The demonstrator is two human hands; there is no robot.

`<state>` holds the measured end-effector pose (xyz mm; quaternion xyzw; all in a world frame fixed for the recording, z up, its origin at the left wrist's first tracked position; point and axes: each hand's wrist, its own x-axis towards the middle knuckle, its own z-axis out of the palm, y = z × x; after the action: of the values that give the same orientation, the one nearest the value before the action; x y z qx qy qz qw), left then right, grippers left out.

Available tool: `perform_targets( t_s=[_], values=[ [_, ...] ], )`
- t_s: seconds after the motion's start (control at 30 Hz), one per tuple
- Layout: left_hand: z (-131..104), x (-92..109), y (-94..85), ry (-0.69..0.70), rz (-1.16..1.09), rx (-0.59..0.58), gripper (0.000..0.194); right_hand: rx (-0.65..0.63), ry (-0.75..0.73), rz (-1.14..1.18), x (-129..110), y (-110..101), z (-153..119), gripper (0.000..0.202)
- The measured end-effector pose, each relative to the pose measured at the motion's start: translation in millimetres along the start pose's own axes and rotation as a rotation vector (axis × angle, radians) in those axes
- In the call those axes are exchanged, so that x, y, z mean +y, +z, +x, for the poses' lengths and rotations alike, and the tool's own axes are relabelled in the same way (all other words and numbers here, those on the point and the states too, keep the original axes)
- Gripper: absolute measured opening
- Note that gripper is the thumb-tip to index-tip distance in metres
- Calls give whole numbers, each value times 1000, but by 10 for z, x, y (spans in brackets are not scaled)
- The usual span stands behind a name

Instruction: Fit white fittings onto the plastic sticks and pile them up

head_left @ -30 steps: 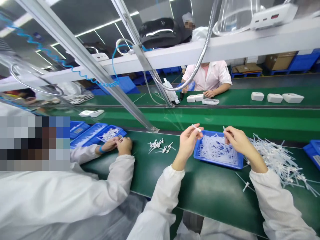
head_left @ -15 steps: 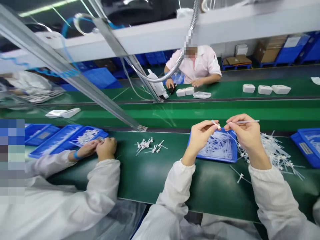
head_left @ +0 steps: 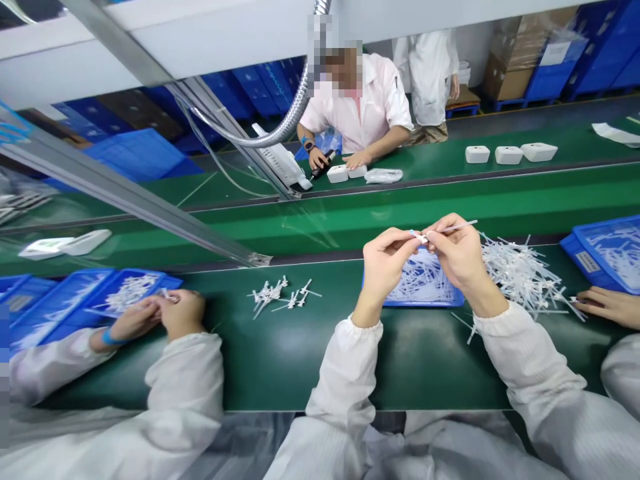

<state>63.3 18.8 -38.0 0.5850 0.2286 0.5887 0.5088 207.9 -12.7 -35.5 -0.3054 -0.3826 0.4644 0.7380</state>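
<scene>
While pinching a small white fitting [head_left: 421, 238] in the left hand [head_left: 384, 261] and a thin pale stick [head_left: 463, 226] in the right hand [head_left: 456, 255], holds both close together above the blue tray [head_left: 425, 305]. Just right of that hand, has little room beside a heap of sticks [head_left: 523, 273]. Left of the left hand, has wide green worktop [head_left: 300, 353] before a small cluster [head_left: 270, 293]; below both wrists, room to the near edge [head_left: 425, 410].
</scene>
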Motion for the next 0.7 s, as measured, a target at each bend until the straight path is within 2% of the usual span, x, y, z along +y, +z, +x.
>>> perform_targets(
  t_s=[0.23,0.43,0.57,0.7],
  values=[
    [-32,-47,27,61,62,21,12,-8,88,92,-5,27,3,46],
    [-46,5,8,95,125,13,5,3,-20,-36,-15,28,-36,47],
    [-38,83,-61,51,219,-9,4,-5,-92,-160,-17,9,-66,40],
    [-27,121,-105,-20,181,-54,6,-125,-42,-143,-41,-45,-35,35]
  ],
)
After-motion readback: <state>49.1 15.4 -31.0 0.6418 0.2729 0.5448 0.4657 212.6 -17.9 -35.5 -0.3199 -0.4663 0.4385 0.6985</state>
